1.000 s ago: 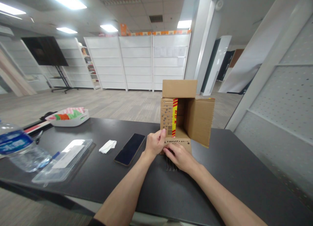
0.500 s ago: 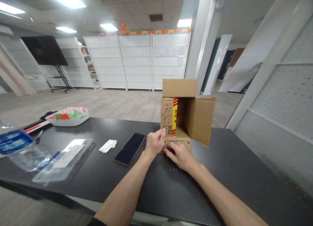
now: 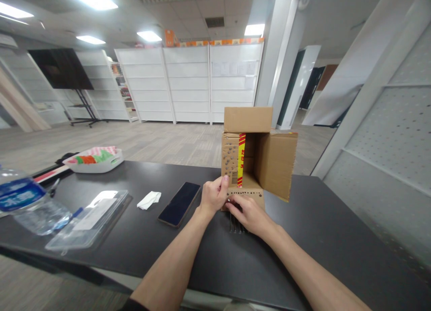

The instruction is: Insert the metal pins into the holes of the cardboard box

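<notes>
An opened cardboard box (image 3: 278, 167) stands on its side on the dark table, its mouth toward me. Rows of small holes run along its lower flap (image 3: 249, 193), and many grey dots mark the left flap (image 3: 230, 154). My left hand (image 3: 214, 195) is closed on the box at its lower left corner, thumb up. Against the lower flap, my right hand (image 3: 247, 211) has thumb and forefinger pinched together; what lies between them is too small to make out. Several thin dark pins or screws (image 3: 235, 225) show below my right hand, partly covered by it.
Left of my hands lie a phone (image 3: 179, 204), a crumpled white tissue (image 3: 148, 200) and a clear plastic case (image 3: 90, 219). A water bottle (image 3: 27, 199) is at the far left, with a white tray (image 3: 97, 166) of colourful items behind. A perforated panel (image 3: 393, 167) rises at right.
Both hands keep almost the same places on the box. The right fingertips have shifted very slightly, and a small pale spot shows beside them.
</notes>
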`<state>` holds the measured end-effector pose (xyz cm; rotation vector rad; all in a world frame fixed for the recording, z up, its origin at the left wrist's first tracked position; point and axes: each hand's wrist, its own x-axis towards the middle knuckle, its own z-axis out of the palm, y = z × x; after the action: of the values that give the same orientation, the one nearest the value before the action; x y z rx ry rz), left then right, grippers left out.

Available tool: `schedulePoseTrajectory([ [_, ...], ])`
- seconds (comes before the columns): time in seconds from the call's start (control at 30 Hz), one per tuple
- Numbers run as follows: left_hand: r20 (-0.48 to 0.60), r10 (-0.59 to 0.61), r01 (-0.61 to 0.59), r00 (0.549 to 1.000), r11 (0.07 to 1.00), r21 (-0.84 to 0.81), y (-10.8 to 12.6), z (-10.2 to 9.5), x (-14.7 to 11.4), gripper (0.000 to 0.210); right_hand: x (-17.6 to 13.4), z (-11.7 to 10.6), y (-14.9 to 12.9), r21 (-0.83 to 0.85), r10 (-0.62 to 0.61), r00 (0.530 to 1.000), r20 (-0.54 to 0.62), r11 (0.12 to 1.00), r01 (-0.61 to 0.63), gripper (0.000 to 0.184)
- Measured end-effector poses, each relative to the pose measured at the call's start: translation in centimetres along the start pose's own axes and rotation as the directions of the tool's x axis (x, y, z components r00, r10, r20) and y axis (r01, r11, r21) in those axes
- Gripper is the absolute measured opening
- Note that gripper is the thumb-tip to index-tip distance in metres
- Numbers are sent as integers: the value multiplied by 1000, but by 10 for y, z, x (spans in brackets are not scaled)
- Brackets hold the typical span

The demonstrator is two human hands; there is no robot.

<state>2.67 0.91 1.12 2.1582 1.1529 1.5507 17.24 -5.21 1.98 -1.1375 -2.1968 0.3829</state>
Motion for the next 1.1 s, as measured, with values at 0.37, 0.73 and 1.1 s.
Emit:
schedulePoseTrajectory([
  [0.37, 12, -7, 7, 1000, 1000, 5, -1, 0, -1, 44, 1, 2, 8, 51, 41, 991, -126, 998, -34, 10],
  [0.73, 14, -7, 7, 1000, 1000, -4, 1, -1, 0, 44, 5, 5, 13, -19, -1, 990, -138, 1000, -2, 13],
  [1.1, 17, -17, 17, 1000, 1000, 7, -1, 0, -1, 45, 6, 4, 14, -132, -38, 984, -173, 991, 15, 13],
])
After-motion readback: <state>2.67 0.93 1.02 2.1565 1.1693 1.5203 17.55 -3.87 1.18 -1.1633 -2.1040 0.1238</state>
